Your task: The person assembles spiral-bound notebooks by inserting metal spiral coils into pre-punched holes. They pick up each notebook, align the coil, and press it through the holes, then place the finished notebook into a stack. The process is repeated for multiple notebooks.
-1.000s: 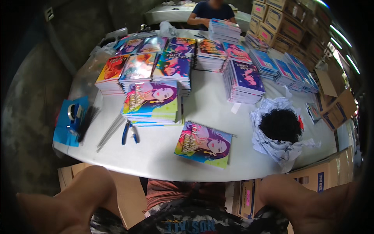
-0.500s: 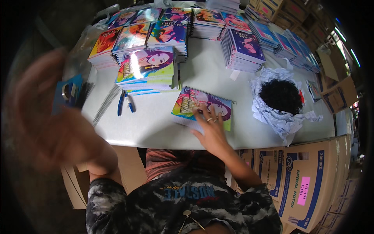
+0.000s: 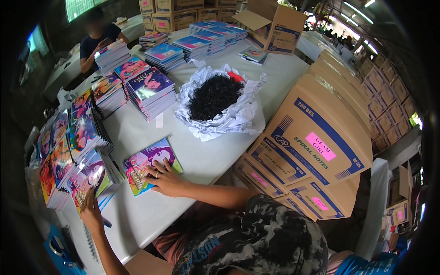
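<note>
A spiral notebook (image 3: 137, 162) with a colourful drawn cover lies flat in front of me. My right hand (image 3: 166, 179), a ring on one finger, rests on it with the fingers spread. Farther left, my left hand (image 3: 92, 211) is at the near edge of the top notebook (image 3: 84, 179) on a pile with the same cover. Its fingers close on that edge, partly hidden by the hand itself. Blue pens (image 3: 107, 200) lie partly covered beside this pile.
More notebook stacks (image 3: 149, 91) line the far side. Crumpled white paper (image 3: 197, 127) holds a curly black mass (image 3: 213, 98). Cartons (image 3: 316, 142) stand along the table's right edge, and an open carton (image 3: 284, 30) sits at the back. A person (image 3: 98, 36) sits across the table.
My left hand has come down from its raised, blurred position to the notebook pile. My right hand stays on the loose notebook. The view has swung to the right.
</note>
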Action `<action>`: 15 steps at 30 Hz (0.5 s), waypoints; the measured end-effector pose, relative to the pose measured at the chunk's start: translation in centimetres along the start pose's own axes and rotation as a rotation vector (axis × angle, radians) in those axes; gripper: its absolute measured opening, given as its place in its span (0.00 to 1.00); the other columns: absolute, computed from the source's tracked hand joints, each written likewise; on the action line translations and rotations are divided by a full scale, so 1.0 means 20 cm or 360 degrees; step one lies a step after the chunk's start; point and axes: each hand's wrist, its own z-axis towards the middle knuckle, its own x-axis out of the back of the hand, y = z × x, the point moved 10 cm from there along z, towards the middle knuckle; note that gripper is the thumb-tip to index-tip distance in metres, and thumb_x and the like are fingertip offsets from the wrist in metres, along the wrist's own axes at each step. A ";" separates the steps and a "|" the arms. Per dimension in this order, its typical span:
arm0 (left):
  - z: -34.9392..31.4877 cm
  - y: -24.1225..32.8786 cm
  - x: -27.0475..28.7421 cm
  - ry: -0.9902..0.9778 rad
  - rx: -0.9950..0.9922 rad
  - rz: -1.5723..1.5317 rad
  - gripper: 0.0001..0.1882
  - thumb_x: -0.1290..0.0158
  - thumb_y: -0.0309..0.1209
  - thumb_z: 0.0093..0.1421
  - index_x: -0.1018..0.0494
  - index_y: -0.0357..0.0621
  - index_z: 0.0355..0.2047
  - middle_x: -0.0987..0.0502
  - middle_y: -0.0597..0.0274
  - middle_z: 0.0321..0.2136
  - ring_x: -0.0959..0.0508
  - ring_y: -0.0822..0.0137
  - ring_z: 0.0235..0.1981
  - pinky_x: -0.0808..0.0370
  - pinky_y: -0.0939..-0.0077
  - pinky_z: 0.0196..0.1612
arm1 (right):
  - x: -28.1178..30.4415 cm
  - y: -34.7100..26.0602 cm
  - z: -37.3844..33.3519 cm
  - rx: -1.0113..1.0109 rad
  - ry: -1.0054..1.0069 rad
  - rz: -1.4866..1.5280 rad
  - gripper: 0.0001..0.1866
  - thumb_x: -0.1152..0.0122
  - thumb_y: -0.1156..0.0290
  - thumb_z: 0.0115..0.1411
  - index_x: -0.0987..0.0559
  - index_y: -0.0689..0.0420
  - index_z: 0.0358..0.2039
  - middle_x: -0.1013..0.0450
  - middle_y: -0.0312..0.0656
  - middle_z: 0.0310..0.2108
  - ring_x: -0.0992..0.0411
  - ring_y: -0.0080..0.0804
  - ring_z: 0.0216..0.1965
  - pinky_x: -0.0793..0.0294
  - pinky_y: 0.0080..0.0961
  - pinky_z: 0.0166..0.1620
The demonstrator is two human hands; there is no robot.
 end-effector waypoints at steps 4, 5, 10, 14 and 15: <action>-0.01 0.15 0.11 0.0122 -0.0212 -0.0086 0.18 0.53 0.20 0.53 0.28 0.41 0.45 0.25 0.54 0.42 0.24 0.57 0.42 0.29 0.69 0.45 | 0.00 -0.02 0.04 -0.0113 -0.0006 0.0230 0.28 0.46 0.49 0.54 0.33 0.49 0.53 0.45 0.51 0.57 0.51 0.54 0.59 0.61 0.63 0.57; -0.05 0.17 0.11 0.0079 -0.0171 -0.0024 0.18 0.53 0.20 0.53 0.28 0.41 0.45 0.24 0.54 0.41 0.24 0.57 0.41 0.28 0.69 0.44 | -0.02 0.00 0.07 -0.0422 -0.0137 0.1134 0.30 0.47 0.48 0.54 0.33 0.51 0.53 0.47 0.51 0.58 0.52 0.53 0.60 0.59 0.61 0.57; -0.40 0.76 0.09 -0.0124 -0.0542 -0.0222 0.20 0.50 0.19 0.48 0.25 0.50 0.42 0.22 0.59 0.36 0.23 0.58 0.37 0.30 0.64 0.46 | -0.19 -0.14 0.07 -0.1208 -0.0445 0.3070 0.22 0.40 0.58 0.53 0.26 0.60 0.43 0.26 0.42 0.37 0.28 0.27 0.37 0.29 0.28 0.43; -0.44 0.46 0.24 0.0367 -0.0061 -0.0551 0.38 0.44 0.37 0.52 0.49 0.37 0.59 0.47 0.46 0.59 0.48 0.51 0.61 0.54 0.63 0.62 | 0.11 -0.12 0.06 -0.0532 0.0009 0.2430 0.13 0.40 0.69 0.53 0.24 0.61 0.39 0.25 0.37 0.32 0.30 0.20 0.33 0.31 0.20 0.40; -0.46 0.28 0.30 0.0610 0.0309 -0.0720 0.39 0.46 0.38 0.53 0.51 0.34 0.59 0.47 0.47 0.60 0.47 0.55 0.61 0.52 0.63 0.61 | 0.24 -0.17 0.07 -0.0197 0.0089 0.2180 0.12 0.41 0.71 0.54 0.24 0.62 0.38 0.25 0.36 0.32 0.30 0.20 0.34 0.31 0.21 0.41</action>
